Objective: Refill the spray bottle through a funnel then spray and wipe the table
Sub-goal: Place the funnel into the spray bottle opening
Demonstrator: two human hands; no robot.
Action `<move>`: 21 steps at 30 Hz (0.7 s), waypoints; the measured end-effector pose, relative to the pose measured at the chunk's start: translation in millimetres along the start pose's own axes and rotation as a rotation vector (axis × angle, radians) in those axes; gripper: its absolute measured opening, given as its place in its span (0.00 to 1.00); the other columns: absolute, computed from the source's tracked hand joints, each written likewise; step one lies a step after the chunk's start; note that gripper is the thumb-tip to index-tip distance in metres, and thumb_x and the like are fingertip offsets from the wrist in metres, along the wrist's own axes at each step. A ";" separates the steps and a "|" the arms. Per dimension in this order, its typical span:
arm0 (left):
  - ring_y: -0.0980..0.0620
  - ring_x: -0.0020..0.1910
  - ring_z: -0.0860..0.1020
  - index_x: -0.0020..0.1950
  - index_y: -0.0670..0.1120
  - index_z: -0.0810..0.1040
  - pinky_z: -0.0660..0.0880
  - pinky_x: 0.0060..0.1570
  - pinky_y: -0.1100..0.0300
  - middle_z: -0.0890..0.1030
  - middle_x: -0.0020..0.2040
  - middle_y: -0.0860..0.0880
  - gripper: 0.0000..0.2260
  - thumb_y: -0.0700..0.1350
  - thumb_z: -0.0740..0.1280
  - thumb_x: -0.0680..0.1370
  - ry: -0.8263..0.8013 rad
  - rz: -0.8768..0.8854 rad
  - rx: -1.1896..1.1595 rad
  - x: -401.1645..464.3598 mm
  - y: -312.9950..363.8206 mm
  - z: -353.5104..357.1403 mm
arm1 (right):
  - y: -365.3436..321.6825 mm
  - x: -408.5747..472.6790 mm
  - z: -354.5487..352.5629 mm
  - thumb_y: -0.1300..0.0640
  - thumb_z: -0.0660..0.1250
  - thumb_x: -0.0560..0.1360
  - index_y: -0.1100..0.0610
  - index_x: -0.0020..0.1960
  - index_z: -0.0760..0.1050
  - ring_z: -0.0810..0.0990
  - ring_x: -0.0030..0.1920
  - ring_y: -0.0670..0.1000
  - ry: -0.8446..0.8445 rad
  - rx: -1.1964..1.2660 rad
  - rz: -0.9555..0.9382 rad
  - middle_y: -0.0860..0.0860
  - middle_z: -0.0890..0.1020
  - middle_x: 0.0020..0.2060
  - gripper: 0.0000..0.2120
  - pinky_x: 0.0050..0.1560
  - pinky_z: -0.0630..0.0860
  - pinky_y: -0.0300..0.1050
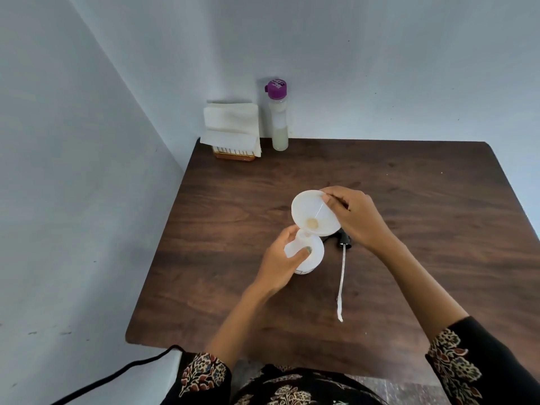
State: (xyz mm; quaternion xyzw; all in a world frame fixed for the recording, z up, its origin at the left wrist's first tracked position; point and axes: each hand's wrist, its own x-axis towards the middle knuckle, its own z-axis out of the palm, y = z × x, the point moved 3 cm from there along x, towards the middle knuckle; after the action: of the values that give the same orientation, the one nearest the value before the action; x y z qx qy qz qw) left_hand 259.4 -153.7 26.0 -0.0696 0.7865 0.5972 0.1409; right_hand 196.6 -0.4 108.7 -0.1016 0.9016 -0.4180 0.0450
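A white translucent spray bottle (314, 252) stands uncapped near the middle of the dark wooden table (409, 214). My left hand (280, 258) grips its body. My right hand (353, 214) pinches the far rim of a white funnel (309, 210), which is tilted with its spout at the bottle's neck. The black spray head (345, 239) with its long white dip tube (341, 282) lies on the table just right of the bottle, partly under my right hand.
At the table's back left edge, against the wall, stand a holder of white paper napkins (230, 127) and a tall bottle with a purple cap (279, 118), holding pale liquid. A black cable (117, 372) runs along the floor at lower left.
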 end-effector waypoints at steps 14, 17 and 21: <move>0.57 0.54 0.78 0.55 0.58 0.76 0.77 0.55 0.52 0.80 0.52 0.59 0.14 0.56 0.68 0.70 0.138 0.018 0.031 4.2 0.5 -0.5 | -6.4 2.8 13.3 0.59 0.58 0.80 0.57 0.63 0.76 0.76 0.52 0.46 -0.032 -0.103 -0.027 0.51 0.82 0.57 0.14 0.43 0.67 0.28; 0.54 0.54 0.78 0.59 0.51 0.78 0.77 0.55 0.52 0.81 0.54 0.54 0.20 0.55 0.68 0.69 0.161 0.007 0.021 6.3 -4.1 -0.1 | -4.8 1.2 21.5 0.57 0.57 0.80 0.55 0.63 0.76 0.78 0.53 0.49 -0.054 -0.174 -0.011 0.51 0.82 0.57 0.14 0.45 0.68 0.35; 0.55 0.52 0.77 0.59 0.50 0.78 0.76 0.54 0.54 0.80 0.53 0.55 0.17 0.51 0.71 0.72 0.150 0.009 0.023 7.7 -2.3 1.0 | -1.1 3.2 17.3 0.54 0.56 0.81 0.52 0.64 0.74 0.79 0.53 0.50 -0.064 -0.268 0.022 0.49 0.81 0.57 0.15 0.37 0.66 0.32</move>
State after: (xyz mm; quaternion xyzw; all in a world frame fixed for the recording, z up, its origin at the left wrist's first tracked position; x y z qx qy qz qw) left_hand 252.8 -152.9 21.2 -0.1088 0.8019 0.5821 0.0797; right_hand 196.5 -14.7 98.4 -0.1103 0.9485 -0.2899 0.0645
